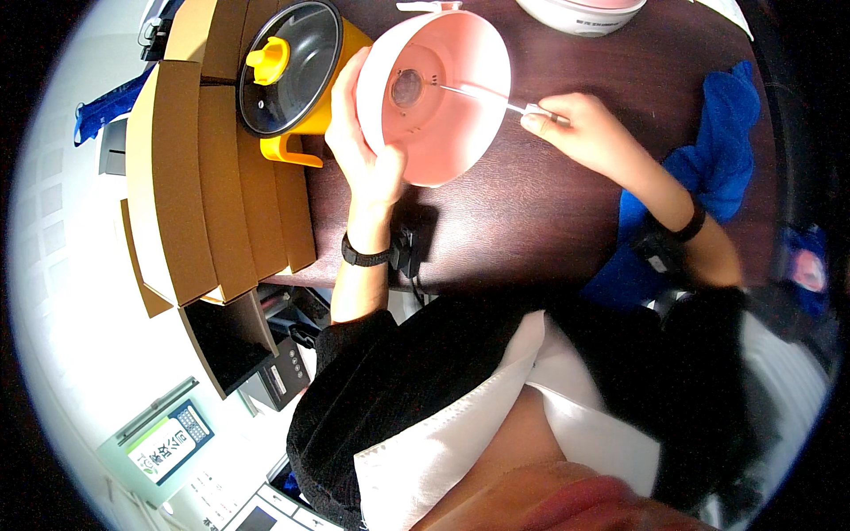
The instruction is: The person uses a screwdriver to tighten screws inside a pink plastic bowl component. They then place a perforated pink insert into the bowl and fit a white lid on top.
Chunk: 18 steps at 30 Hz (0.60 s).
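My left hand (365, 133) grips the rim of a round pink appliance shell (452, 115), tilted on its side over the dark brown table (531, 203) so its underside faces me. That underside has a round metal disc (407, 88) at its centre. My right hand (575, 124) pinches a thin screwdriver (482, 95) by its handle, the shaft lying across the pink shell with the tip close to the metal disc.
A yellow pot with a dark glass lid (292, 75) stands left of the shell. Flat brown cardboard boxes (204, 177) are stacked at the table's left edge. A blue cloth (708, 159) lies at right. Another pink-and-white appliance (580, 13) sits at the far edge.
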Available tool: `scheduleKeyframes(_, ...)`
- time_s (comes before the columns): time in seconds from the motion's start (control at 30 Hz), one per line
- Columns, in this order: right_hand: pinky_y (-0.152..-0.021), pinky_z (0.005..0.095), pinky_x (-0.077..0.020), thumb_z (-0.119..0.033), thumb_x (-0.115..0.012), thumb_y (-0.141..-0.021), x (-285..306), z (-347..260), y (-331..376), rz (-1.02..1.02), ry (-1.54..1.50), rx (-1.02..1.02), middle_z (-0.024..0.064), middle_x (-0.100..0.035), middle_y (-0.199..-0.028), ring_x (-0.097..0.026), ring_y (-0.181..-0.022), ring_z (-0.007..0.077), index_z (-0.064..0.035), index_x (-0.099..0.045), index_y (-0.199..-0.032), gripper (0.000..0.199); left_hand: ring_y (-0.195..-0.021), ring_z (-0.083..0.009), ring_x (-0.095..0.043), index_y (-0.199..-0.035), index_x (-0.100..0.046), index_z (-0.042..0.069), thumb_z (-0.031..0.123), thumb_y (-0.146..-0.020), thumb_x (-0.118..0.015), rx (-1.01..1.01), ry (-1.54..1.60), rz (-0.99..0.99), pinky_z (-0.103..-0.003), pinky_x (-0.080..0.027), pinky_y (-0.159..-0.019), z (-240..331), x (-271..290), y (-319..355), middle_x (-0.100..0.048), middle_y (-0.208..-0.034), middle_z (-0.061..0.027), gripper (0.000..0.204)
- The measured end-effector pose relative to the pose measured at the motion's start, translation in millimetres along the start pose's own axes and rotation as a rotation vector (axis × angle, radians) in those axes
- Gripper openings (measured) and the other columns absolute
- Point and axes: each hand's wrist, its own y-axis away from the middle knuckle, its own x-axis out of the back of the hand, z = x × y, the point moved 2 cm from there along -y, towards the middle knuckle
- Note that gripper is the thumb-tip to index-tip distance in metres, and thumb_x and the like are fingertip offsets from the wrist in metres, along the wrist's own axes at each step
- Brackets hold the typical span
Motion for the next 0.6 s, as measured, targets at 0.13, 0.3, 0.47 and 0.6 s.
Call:
scheduleKeyframes(0.13, -0.048, 0.0369, -0.0381, -0.039, -0.061, -0.089, 0, 0, 0, -0.024, 0.038, -0.03, 0.0135, -0.048, -0.053, -0.045, -0.048, 0.0151, 0.0017, -0.058, -0.07, 0.045, -0.118, -0.0257, -0.05, -0.133, -0.042, -0.005, 0.058, -0.074, -0.061, 0.034, -0.059, -0.007, -0.039, -0.041, -0.1, -5, 2, 0, -0.049, -0.13, -0.0171, 0.089)
scheduleKeyframes(0.3, -0.048, 0.0367, -0.0376, -0.036, -0.06, -0.091, 28, -15, 1, -0.137, -0.085, -0.166, 0.0117, -0.049, -0.053, -0.044, -0.049, 0.014, 0.0015, -0.058, -0.073, 0.041, -0.119, -0.0265, -0.05, -0.135, -0.04, -0.005, 0.055, -0.077, -0.06, 0.016, -0.023, -0.043, -0.039, -0.039, -0.101, -9, 4, 2, -0.048, -0.131, -0.0179, 0.086)
scheduleKeyframes(0.47, -0.055, 0.0299, -0.0413, -0.03, -0.061, -0.091, 66, -15, 25, 0.1, 0.173, -0.024, 0.0036, -0.053, -0.062, -0.053, -0.06, 0.0104, -0.0004, -0.064, -0.092, 0.03, -0.127, -0.0267, -0.043, -0.138, -0.037, -0.002, 0.034, -0.075, -0.057, 0.182, 0.132, 0.033, -0.039, -0.031, -0.108, -14, 2, 4, -0.044, -0.137, -0.0171, 0.075)
scheduleKeyframes(0.6, -0.05, 0.0243, -0.0404, -0.024, -0.061, -0.091, 81, 12, 55, 0.153, -0.026, -0.341, -0.0002, -0.059, -0.072, -0.053, -0.058, 0.0079, -0.0011, -0.063, -0.103, 0.026, -0.132, -0.0262, -0.036, -0.145, -0.023, 0.002, 0.02, -0.079, -0.056, 0.256, 0.314, 0.004, -0.038, -0.028, -0.11, -20, -4, 7, -0.033, -0.143, -0.0174, 0.076)
